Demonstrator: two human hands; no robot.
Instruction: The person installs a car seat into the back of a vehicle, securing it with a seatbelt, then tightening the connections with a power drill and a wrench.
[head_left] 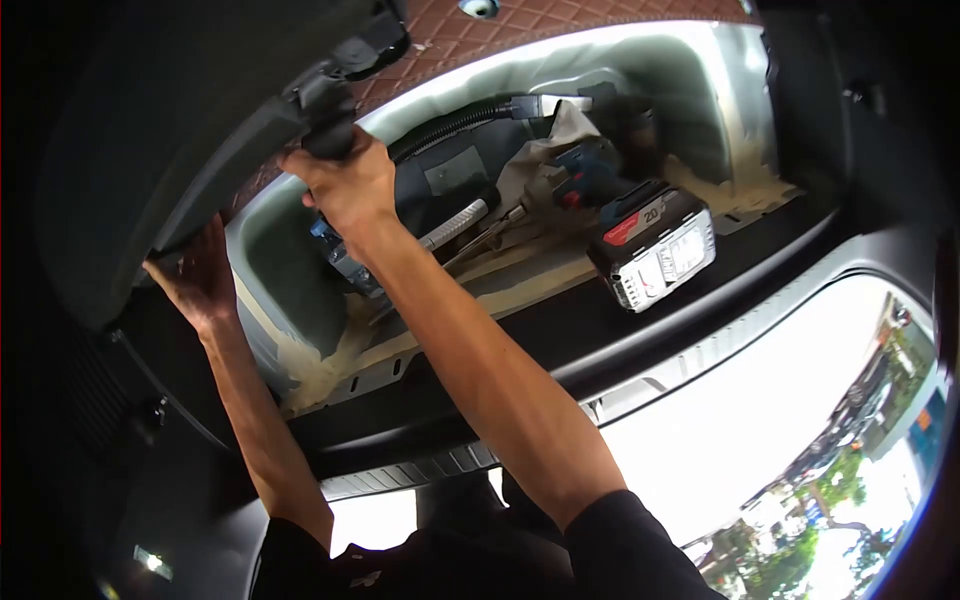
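Observation:
My right hand (352, 190) is closed around a dark black part (328, 112) at the lower edge of the large black trim panel (200, 120). Exactly what that part is, I cannot make out. Lower down on the left, my left hand (203, 275) reaches up against the panel's underside, its thumb apart from the fingers. Shadow and the panel partly hide those fingertips. Below my right hand, a blue and grey item (345, 258) lies at the left end of the recessed well.
A cordless drill (590, 175) with a large battery pack (655, 248) lies across the well's front edge. Inside are a black corrugated hose (450, 130), a grey cloth (548, 150) and a ridged silver bar (458, 224). Brown quilted lining (560, 15) borders the back.

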